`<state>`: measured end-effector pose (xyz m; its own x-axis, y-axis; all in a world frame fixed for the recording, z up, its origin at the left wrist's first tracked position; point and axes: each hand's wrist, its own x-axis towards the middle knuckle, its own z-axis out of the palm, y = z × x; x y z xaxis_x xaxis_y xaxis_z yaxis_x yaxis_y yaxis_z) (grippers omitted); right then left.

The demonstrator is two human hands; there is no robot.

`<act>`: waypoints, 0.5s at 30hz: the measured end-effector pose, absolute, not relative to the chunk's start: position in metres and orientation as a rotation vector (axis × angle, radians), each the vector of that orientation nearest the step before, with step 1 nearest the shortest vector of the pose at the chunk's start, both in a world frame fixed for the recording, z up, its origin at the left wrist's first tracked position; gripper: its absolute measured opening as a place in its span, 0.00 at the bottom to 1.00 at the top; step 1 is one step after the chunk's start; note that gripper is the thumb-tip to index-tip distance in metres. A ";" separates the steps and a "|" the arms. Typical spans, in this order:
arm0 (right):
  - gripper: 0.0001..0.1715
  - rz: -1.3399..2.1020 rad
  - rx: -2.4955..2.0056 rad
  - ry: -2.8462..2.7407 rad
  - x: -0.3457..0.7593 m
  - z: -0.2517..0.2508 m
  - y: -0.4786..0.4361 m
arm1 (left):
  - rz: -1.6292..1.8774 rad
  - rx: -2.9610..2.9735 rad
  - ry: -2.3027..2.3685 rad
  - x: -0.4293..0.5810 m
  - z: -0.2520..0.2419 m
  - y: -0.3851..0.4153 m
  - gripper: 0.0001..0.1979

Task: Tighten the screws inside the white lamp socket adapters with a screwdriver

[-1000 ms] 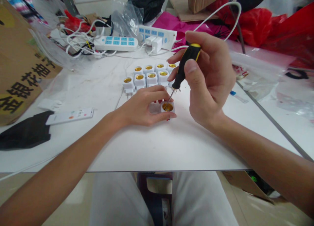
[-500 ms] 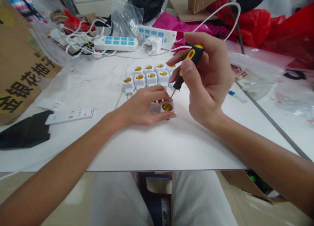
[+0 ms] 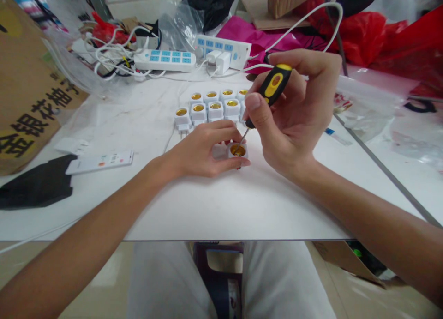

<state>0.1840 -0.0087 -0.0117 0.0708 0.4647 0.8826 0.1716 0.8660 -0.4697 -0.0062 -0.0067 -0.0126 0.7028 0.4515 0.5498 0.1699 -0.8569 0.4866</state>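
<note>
My left hand is wrapped round a small white lamp socket adapter with a brass-lined opening, pinning it to the white table. My right hand grips a black and yellow screwdriver, handle tilted to the upper right, its thin shaft reaching down into the socket's brass opening. Just behind stands a cluster of several identical white sockets in two rows.
Two white power strips with blue outlets and tangled white cables lie at the back. A cardboard box stands at the left, with a black pouch and a white remote before it. Red and pink plastic bags fill the back right.
My right hand has rolled the screwdriver handle over to the right, tilting it more. My left hand and the held socket have stayed put.
</note>
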 end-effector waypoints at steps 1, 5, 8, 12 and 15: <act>0.26 0.252 -0.532 -1.512 0.185 -0.012 -0.008 | 0.958 2.509 0.483 -0.006 -0.012 -0.007 0.12; 0.24 0.343 -0.531 -1.539 0.187 -0.012 -0.009 | 0.933 2.511 0.503 -0.007 -0.010 -0.008 0.11; 0.23 0.357 -0.559 -1.536 0.188 -0.011 -0.012 | 0.931 2.521 0.511 -0.007 -0.010 -0.008 0.12; 0.21 0.326 -0.535 -1.570 0.187 -0.009 -0.017 | 0.948 2.537 0.510 -0.007 -0.011 -0.007 0.13; 0.21 0.301 -0.561 -1.560 0.186 -0.012 -0.015 | 0.960 2.525 0.472 -0.007 -0.012 -0.006 0.12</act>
